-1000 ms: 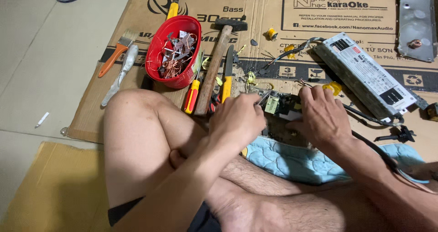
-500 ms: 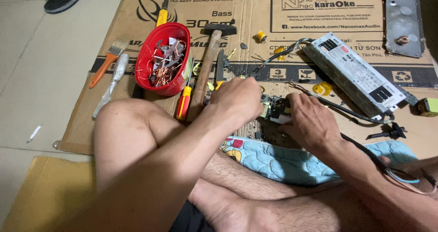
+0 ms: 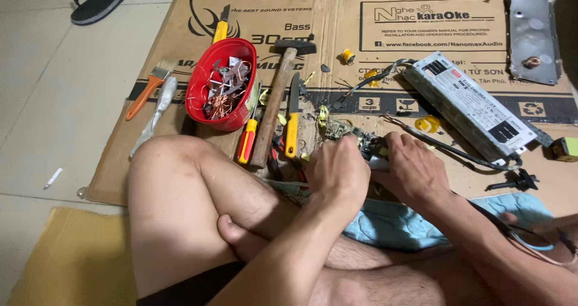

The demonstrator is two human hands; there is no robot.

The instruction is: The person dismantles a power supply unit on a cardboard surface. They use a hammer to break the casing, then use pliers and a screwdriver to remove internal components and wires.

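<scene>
Circuit-board scrap, small and dark with bits of yellow tape and loose wire ends (image 3: 364,144), sits mid-scene on the flattened brown cardboard sheet (image 3: 150,161), just far of the person's crossed legs. Both hands clamp it from opposite sides, likely to brace it against the cardboard. Left hand (image 3: 337,170) is curled into a fist over its near-left end; whether a tool is inside I cannot tell. Right hand (image 3: 415,170) covers the right end, fingers pressed together and bent down onto it. Long axis looks roughly left-right, mostly hidden; which end leads, cannot tell. Black cables run from it toward the long grey metal power-supply box (image 3: 469,104) lying diagonally far-right. Tools laid within left reach: wooden-handled hammer (image 3: 274,104), yellow-handled knife (image 3: 292,125), red-and-yellow screwdriver (image 3: 247,143), all with handles pointing near. Red plastic bowl of copper wire scrap (image 3: 220,83) far-left. Light blue quilted cloth (image 3: 391,224) lies under the right forearm.
</scene>
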